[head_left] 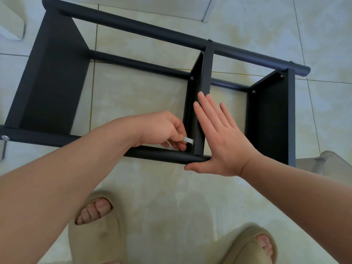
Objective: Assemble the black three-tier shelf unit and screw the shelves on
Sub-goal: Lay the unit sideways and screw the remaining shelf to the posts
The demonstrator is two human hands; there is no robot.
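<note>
The black shelf unit (156, 31) lies on its side on the tiled floor, its round poles running left to right. Three black shelves stand between the poles: a left shelf (51, 77), a middle shelf (204, 77) and a right shelf (270, 119). My left hand (162, 130) pinches a small silver tool (188, 140) at the corner where the middle shelf meets the near pole (162, 155). My right hand (219, 136) lies flat with straight fingers against the middle shelf, its thumb under the near pole's end.
My two feet in beige slippers (95, 225) stand on the floor just below the unit. Silver screw heads (192, 78) show on the middle and right shelves. A pale object (11, 25) sits at the upper left edge.
</note>
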